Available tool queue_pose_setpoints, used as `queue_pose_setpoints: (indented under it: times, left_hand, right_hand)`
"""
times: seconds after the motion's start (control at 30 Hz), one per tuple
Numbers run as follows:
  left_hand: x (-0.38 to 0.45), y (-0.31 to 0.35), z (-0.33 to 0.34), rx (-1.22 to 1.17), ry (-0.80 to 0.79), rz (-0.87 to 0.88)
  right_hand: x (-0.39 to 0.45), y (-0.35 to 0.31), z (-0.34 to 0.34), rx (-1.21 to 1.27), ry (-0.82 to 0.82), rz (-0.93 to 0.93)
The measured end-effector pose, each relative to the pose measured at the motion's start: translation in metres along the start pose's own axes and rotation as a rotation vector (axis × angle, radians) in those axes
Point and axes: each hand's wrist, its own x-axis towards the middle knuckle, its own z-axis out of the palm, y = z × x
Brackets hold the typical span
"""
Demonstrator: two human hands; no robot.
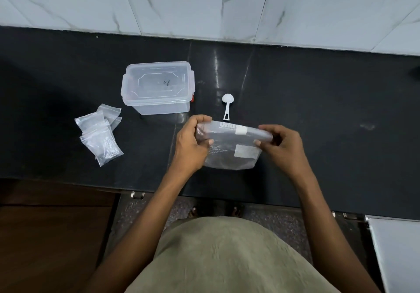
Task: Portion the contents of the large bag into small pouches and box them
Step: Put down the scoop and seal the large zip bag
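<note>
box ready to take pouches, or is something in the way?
The lid is on the clear box, so it blocks pouches from going in. The countertop between the small pouches and the box is bare. Both hands, left and right, grip the large bag.

One cam only, worn on the head, looking steeply down and a bit fwd over the person's own chest and forearms. Wide-angle, so edges bow. Dark bench (318,101) crosses mid-frame, close, within arm's reach; tiled wall (204,3) fills the top, floor (141,220) and feet show at bottom centre. No 2nd view to share anything with
</note>
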Motion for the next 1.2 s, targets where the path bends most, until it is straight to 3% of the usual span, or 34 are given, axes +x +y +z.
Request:
queue_pose_setpoints:
  times: [0.13, 0.23, 0.33, 0.43, 0.53, 0.67, 0.83, 1.0, 1.1, 1.2]
  left_hand:
    - [0.001, 0.001, -0.001, 0.153, 0.031, 0.099]
    - [0.003, 0.001, 0.003, 0.198, 0.041, 0.112]
    - [0.004, 0.001, 0.014, 0.287, 0.093, 0.123]
    - [0.007, 0.003, 0.022, 0.218, 0.089, 0.096]
    - [0.013, 0.004, 0.025, -0.034, 0.057, -0.068]
    - [0.017, -0.003, 0.039, -0.245, 0.081, -0.138]
    - [0.023, -0.013, 0.064, -0.201, 0.101, -0.140]
    - [0.043, -0.015, 0.074, -0.148, 0.017, -0.141]
    - [0.057, -0.012, 0.078, -0.080, -0.018, -0.098]
    - [0.069, -0.003, 0.086, 0.046, 0.086, 0.054]
  right_hand:
    - [-0.002, 0.005, -0.008, -0.081, 0.027, -0.067]
    - [-0.001, 0.010, -0.014, 0.049, -0.001, -0.045]
    - [-0.002, 0.009, -0.014, 0.215, -0.130, -0.021]
    - [-0.004, 0.012, -0.007, 0.275, -0.189, -0.020]
    - [-0.001, 0.017, 0.002, 0.291, -0.081, -0.010]
    - [0.009, 0.028, 0.013, 0.371, 0.088, 0.023]
    - [0.021, 0.043, 0.022, 0.186, 0.274, -0.006]
    - [0.040, 0.054, 0.013, 0.039, 0.398, -0.019]
    - [0.062, 0.062, 0.001, 0.003, 0.433, -0.003]
    - [0.090, 0.070, -0.010, -0.033, 0.450, 0.017]
